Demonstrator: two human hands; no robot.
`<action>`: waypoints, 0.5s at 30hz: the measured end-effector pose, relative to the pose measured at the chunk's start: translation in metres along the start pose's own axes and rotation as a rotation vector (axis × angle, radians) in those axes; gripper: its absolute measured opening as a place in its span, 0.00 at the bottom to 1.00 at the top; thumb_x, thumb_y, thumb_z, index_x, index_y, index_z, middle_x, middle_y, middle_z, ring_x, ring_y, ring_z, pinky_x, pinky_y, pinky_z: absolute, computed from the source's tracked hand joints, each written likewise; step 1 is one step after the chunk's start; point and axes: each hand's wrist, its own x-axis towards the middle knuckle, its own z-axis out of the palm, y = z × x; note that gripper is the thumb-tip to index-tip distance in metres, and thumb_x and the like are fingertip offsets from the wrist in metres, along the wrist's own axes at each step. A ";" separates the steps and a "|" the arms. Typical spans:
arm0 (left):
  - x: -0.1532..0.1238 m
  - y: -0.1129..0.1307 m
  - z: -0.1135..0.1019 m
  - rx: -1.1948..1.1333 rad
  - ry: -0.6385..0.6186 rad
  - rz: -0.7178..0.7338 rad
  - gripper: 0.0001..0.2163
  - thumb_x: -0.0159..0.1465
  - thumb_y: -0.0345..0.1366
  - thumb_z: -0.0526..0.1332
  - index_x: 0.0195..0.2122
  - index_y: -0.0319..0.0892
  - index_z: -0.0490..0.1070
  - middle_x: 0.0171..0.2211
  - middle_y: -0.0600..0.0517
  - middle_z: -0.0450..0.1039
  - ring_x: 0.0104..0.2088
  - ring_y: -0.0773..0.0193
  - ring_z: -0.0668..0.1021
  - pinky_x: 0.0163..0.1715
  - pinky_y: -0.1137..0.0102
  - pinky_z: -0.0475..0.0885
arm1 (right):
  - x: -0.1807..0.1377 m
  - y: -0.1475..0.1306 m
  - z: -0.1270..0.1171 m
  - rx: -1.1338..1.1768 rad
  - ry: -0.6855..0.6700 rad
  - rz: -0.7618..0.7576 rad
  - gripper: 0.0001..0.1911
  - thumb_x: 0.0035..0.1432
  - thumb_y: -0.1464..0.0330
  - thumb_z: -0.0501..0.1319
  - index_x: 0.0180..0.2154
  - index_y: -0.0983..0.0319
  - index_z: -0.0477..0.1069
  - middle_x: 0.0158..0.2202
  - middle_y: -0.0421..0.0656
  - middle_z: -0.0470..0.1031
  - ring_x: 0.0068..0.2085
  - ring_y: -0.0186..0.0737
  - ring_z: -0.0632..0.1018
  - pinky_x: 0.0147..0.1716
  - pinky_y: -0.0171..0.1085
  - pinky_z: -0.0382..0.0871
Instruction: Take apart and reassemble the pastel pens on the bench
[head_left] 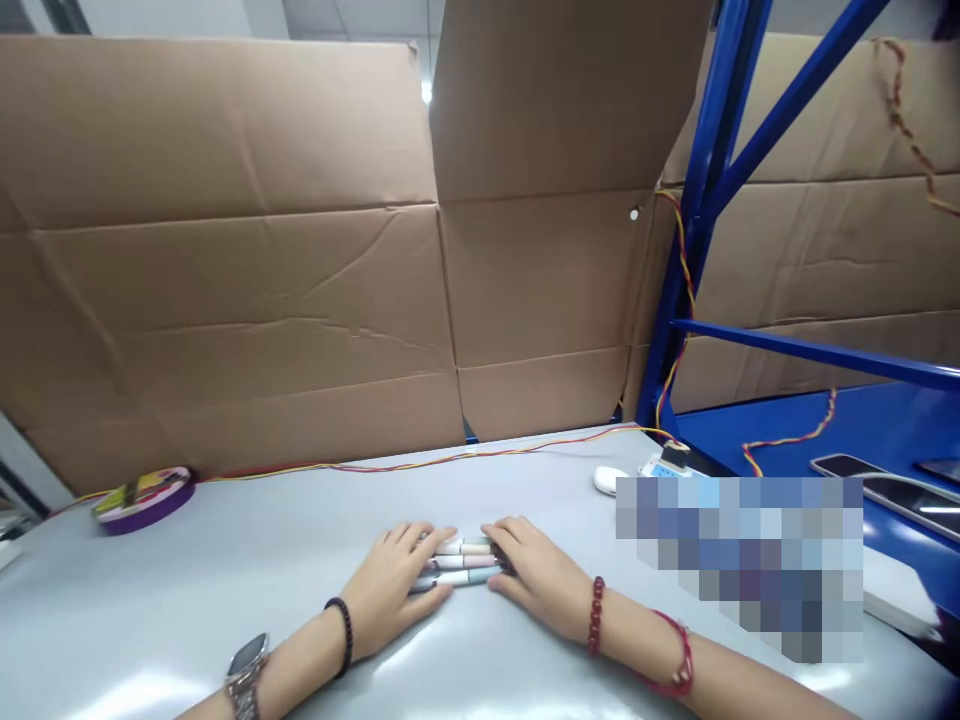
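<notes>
Several slim marker pens (463, 577) lie side by side near the front middle of the table, with white barrels and pale coloured sections. My left hand (386, 590) curls round their left ends, thumb at the near side and fingers at the far side. Around the right ends, my right hand (544, 578) is closed in the same way. Both hands rest low at the tabletop, and the pens' tips are hidden under the fingers. The pens run roughly parallel between the two hands.
The grey-white table (285, 540) ends at a cardboard wall (300, 320). A purple-edged round item (146, 502) sits at left. At right are a white mouse-like object (609, 480), a power strip (664, 466), a blurred-out patch and a blue metal frame (690, 220). A red-yellow cable (450, 458) runs along the back.
</notes>
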 end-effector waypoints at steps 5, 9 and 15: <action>-0.007 -0.009 0.003 -0.023 -0.017 0.041 0.19 0.64 0.42 0.51 0.57 0.52 0.58 0.51 0.48 0.64 0.49 0.53 0.68 0.47 0.60 0.66 | 0.004 0.001 -0.005 -0.087 -0.046 -0.046 0.29 0.56 0.64 0.60 0.56 0.65 0.57 0.48 0.50 0.68 0.46 0.47 0.68 0.47 0.43 0.64; -0.012 -0.014 0.008 -0.076 -0.019 0.022 0.19 0.65 0.42 0.50 0.58 0.52 0.57 0.54 0.48 0.62 0.52 0.53 0.66 0.50 0.59 0.65 | 0.011 0.002 -0.013 -0.139 -0.093 -0.125 0.25 0.57 0.60 0.58 0.54 0.64 0.61 0.45 0.49 0.69 0.43 0.45 0.69 0.43 0.42 0.65; -0.007 -0.018 0.009 -0.120 -0.001 0.078 0.19 0.64 0.42 0.51 0.57 0.48 0.58 0.52 0.47 0.62 0.51 0.54 0.66 0.50 0.59 0.64 | 0.008 -0.011 -0.020 -0.183 -0.092 0.004 0.24 0.56 0.64 0.60 0.53 0.64 0.60 0.43 0.48 0.71 0.43 0.45 0.70 0.42 0.40 0.65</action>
